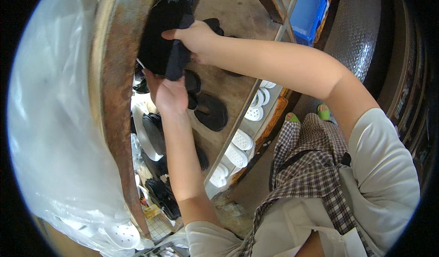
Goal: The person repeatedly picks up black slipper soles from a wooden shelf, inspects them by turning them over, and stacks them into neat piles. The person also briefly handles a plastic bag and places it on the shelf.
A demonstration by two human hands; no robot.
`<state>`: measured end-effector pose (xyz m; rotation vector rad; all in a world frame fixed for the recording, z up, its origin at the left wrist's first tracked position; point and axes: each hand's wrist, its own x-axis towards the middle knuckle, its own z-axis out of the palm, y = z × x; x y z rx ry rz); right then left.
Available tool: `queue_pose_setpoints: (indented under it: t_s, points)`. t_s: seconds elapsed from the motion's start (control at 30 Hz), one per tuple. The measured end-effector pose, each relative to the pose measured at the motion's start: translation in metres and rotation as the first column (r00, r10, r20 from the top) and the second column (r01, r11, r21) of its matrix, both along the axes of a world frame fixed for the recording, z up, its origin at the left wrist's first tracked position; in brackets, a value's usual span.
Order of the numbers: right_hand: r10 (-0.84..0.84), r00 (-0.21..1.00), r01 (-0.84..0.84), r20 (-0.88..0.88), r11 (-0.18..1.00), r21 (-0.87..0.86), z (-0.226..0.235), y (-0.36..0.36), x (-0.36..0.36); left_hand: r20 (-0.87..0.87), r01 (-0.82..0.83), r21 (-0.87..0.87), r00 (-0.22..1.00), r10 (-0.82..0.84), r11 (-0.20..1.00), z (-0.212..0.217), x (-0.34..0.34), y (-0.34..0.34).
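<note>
Between both hands is a dark black, flat-sided bundle [157, 44]; its exact kind is too dark to make out. My right hand [199, 39] grips its right side, with the thumb laid over the front and the other fingers mostly hidden. From below, my left hand [170, 94] holds its lower end, the palm turned up and the fingertips partly behind it. Beneath the hands, black shoe-like pieces [211, 113] lie on a brown work board [240, 81].
A rusty upright beam [120, 92] and clear plastic sheeting [55, 110] stand at left. White clogs [237, 154] line a lower shelf. A blue crate [310, 10] sits at the far right of the board. More black pieces [162, 195] lie low at left.
</note>
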<state>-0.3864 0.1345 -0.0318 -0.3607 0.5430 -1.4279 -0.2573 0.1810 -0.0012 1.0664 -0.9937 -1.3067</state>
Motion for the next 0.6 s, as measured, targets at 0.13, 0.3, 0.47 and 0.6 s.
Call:
queue_pose_setpoints:
  t_s: [0.13,0.3,0.47,0.6]
  points:
    - [-0.175,0.935,0.038,-0.307,0.914,-0.404,-0.008,0.025,-0.036,-0.315,0.070,0.316,0.948,0.035,0.946,-0.004,-0.018,0.040]
    - [-0.376,0.631,-0.238,-0.679,0.739,-0.631,-0.007,0.065,-0.070,-0.708,0.354,0.263,0.703,-0.070,0.897,-0.027,-0.041,0.069]
    - [-0.795,0.536,-0.447,-0.286,0.020,-0.894,-0.002,0.075,-0.094,-0.863,0.309,0.138,0.504,-0.039,0.941,-0.044,-0.035,0.088]
    - [-0.788,0.575,-0.622,-0.219,-0.247,-0.743,0.005,0.078,-0.110,-0.929,0.294,-0.012,0.350,-0.119,0.956,-0.051,-0.034,0.103]
